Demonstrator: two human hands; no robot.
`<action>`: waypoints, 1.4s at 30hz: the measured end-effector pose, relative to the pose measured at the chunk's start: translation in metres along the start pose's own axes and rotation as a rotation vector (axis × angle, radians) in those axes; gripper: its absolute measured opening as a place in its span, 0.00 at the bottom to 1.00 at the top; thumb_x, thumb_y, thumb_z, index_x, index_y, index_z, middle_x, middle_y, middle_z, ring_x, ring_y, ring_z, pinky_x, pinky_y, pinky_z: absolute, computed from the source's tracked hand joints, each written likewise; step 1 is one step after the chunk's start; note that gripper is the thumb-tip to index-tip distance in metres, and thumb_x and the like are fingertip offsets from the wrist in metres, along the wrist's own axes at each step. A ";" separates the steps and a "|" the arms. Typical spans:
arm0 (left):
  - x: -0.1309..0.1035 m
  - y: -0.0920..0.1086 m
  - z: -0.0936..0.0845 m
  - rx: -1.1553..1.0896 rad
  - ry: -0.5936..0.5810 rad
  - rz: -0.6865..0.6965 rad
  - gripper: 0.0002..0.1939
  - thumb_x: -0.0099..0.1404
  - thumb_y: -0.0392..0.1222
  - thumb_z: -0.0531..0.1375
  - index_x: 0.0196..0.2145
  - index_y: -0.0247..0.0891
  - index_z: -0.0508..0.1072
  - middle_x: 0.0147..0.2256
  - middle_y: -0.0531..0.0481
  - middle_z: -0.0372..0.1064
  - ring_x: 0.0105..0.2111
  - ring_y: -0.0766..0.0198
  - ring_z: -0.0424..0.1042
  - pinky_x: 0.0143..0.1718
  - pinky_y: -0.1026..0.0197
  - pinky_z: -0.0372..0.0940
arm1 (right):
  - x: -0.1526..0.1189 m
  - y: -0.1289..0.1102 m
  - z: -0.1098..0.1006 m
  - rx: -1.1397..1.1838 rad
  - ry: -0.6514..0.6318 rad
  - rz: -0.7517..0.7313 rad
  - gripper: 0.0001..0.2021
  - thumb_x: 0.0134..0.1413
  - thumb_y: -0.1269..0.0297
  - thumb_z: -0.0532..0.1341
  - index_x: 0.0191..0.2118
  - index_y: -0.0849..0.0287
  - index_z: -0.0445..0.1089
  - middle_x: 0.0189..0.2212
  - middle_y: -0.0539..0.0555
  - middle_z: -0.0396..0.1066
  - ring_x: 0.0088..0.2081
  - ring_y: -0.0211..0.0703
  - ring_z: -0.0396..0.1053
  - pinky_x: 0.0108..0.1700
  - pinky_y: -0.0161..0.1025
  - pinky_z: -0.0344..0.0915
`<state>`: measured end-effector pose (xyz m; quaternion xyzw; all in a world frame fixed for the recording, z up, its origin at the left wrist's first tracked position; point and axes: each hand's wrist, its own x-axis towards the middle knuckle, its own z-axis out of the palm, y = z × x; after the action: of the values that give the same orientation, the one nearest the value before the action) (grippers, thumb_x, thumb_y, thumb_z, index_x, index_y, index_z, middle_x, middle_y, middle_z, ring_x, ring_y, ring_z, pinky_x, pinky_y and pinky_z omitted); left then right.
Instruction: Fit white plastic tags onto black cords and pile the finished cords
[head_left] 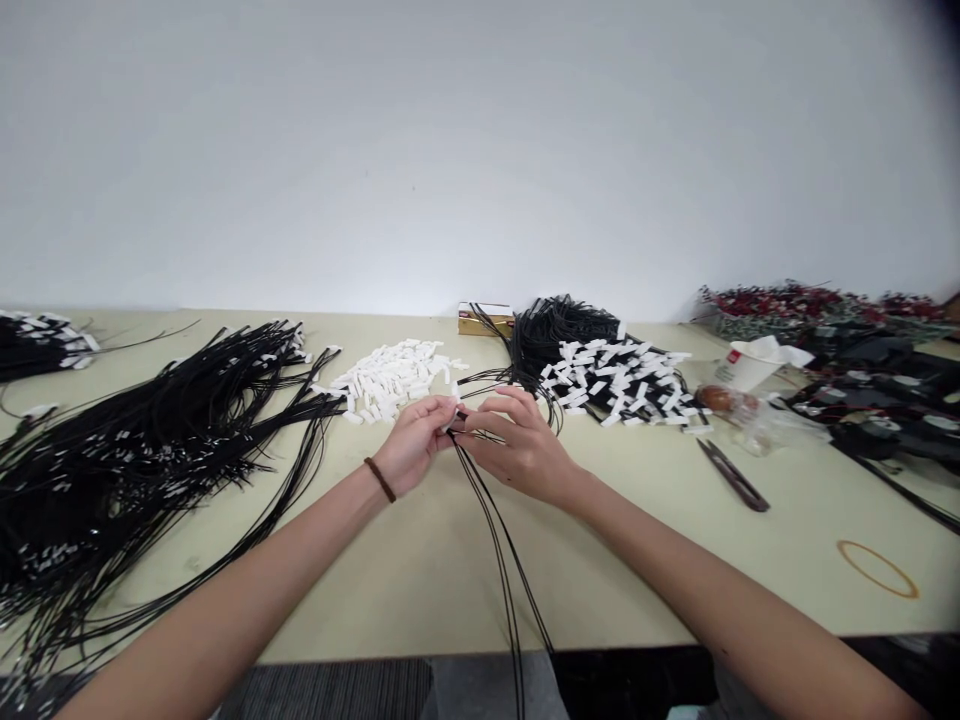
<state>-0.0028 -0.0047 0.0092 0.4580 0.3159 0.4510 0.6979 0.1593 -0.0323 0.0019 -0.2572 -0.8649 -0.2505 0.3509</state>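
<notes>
Left hand (418, 442): fingers clamped on a small white piece (454, 391), held mid-scene over the surface (405, 590). Right hand (525, 452): fingers bent beside it, at black wires (491, 512) trailing near; their grip cannot be told. A white connector pile (394, 378) lies just beyond the left hand; dark snips (733, 476) lie right.

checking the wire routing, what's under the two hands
Below the left hand and right hand is the pale table, with black wires trailing past its near edge. The table behind both hands, and any wire they cover, can't be seen.
</notes>
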 end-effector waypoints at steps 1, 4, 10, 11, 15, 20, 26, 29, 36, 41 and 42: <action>0.000 0.000 0.000 0.003 -0.009 -0.001 0.07 0.52 0.40 0.62 0.25 0.33 0.69 0.25 0.52 0.66 0.25 0.70 0.64 0.27 0.68 0.60 | 0.000 0.000 0.001 -0.003 0.004 -0.013 0.09 0.53 0.72 0.57 0.38 0.50 0.67 0.39 0.48 0.70 0.46 0.40 0.61 0.54 0.48 0.55; 0.000 -0.002 -0.001 0.007 -0.026 -0.004 0.07 0.52 0.41 0.62 0.26 0.33 0.70 0.25 0.52 0.66 0.25 0.70 0.64 0.27 0.68 0.59 | -0.001 0.000 0.002 -0.003 0.025 -0.052 0.07 0.53 0.72 0.57 0.36 0.52 0.67 0.36 0.47 0.71 0.45 0.39 0.62 0.54 0.47 0.57; 0.001 -0.004 -0.002 0.001 -0.020 -0.007 0.08 0.52 0.41 0.62 0.25 0.33 0.70 0.24 0.52 0.66 0.25 0.70 0.64 0.26 0.69 0.59 | -0.001 0.000 0.001 -0.020 0.031 -0.086 0.07 0.54 0.73 0.56 0.35 0.53 0.66 0.36 0.47 0.71 0.44 0.38 0.64 0.52 0.46 0.60; 0.001 -0.004 -0.001 -0.002 -0.017 -0.006 0.08 0.52 0.41 0.62 0.25 0.33 0.70 0.24 0.52 0.66 0.25 0.70 0.64 0.26 0.69 0.59 | 0.000 0.000 0.001 -0.018 0.033 -0.091 0.07 0.54 0.73 0.56 0.36 0.54 0.66 0.36 0.48 0.71 0.44 0.39 0.64 0.52 0.46 0.61; 0.001 -0.003 0.000 -0.012 0.003 -0.008 0.08 0.50 0.41 0.63 0.24 0.33 0.69 0.25 0.52 0.65 0.25 0.71 0.63 0.25 0.69 0.58 | 0.000 0.000 0.002 0.030 0.042 -0.096 0.07 0.53 0.74 0.56 0.39 0.58 0.65 0.35 0.51 0.71 0.44 0.40 0.64 0.52 0.44 0.62; 0.000 -0.002 0.001 -0.023 0.003 -0.008 0.09 0.49 0.40 0.64 0.24 0.33 0.68 0.25 0.53 0.64 0.25 0.72 0.63 0.25 0.70 0.59 | 0.002 0.000 0.004 0.164 0.048 -0.042 0.07 0.55 0.73 0.54 0.39 0.59 0.65 0.35 0.55 0.70 0.44 0.41 0.64 0.49 0.44 0.65; 0.001 0.001 0.000 -0.015 0.003 0.003 0.07 0.51 0.40 0.62 0.26 0.33 0.69 0.27 0.50 0.68 0.27 0.69 0.66 0.28 0.68 0.62 | 0.010 -0.003 -0.008 0.663 0.169 0.520 0.05 0.56 0.68 0.54 0.36 0.57 0.66 0.34 0.54 0.70 0.38 0.39 0.68 0.42 0.42 0.68; 0.001 0.002 -0.001 0.013 0.009 0.009 0.07 0.54 0.40 0.61 0.27 0.33 0.70 0.30 0.47 0.70 0.31 0.67 0.68 0.28 0.68 0.61 | 0.015 0.007 -0.018 1.029 0.403 0.851 0.05 0.55 0.62 0.55 0.32 0.57 0.63 0.30 0.50 0.69 0.34 0.37 0.69 0.40 0.42 0.69; 0.002 0.000 -0.004 0.053 0.042 0.028 0.07 0.54 0.40 0.60 0.27 0.33 0.70 0.33 0.46 0.71 0.30 0.68 0.67 0.30 0.67 0.60 | 0.009 0.053 -0.038 1.027 0.913 1.051 0.09 0.48 0.59 0.60 0.28 0.57 0.60 0.21 0.43 0.59 0.18 0.27 0.57 0.18 0.27 0.57; 0.002 -0.001 -0.005 0.054 0.029 0.032 0.06 0.54 0.40 0.61 0.27 0.33 0.70 0.33 0.46 0.71 0.29 0.69 0.66 0.29 0.67 0.60 | 0.006 0.049 -0.044 0.354 0.691 0.760 0.05 0.51 0.63 0.58 0.32 0.57 0.69 0.25 0.49 0.64 0.23 0.31 0.59 0.21 0.31 0.55; 0.002 -0.001 -0.005 0.053 0.020 0.033 0.07 0.53 0.40 0.61 0.27 0.33 0.69 0.33 0.46 0.71 0.29 0.69 0.66 0.29 0.67 0.60 | 0.007 0.045 -0.044 0.272 0.589 0.658 0.04 0.51 0.65 0.59 0.32 0.57 0.70 0.25 0.50 0.65 0.25 0.33 0.60 0.23 0.32 0.57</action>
<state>-0.0059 -0.0011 0.0067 0.4769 0.3270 0.4584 0.6749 0.2037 -0.0241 0.0454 -0.3873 -0.6257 -0.0725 0.6732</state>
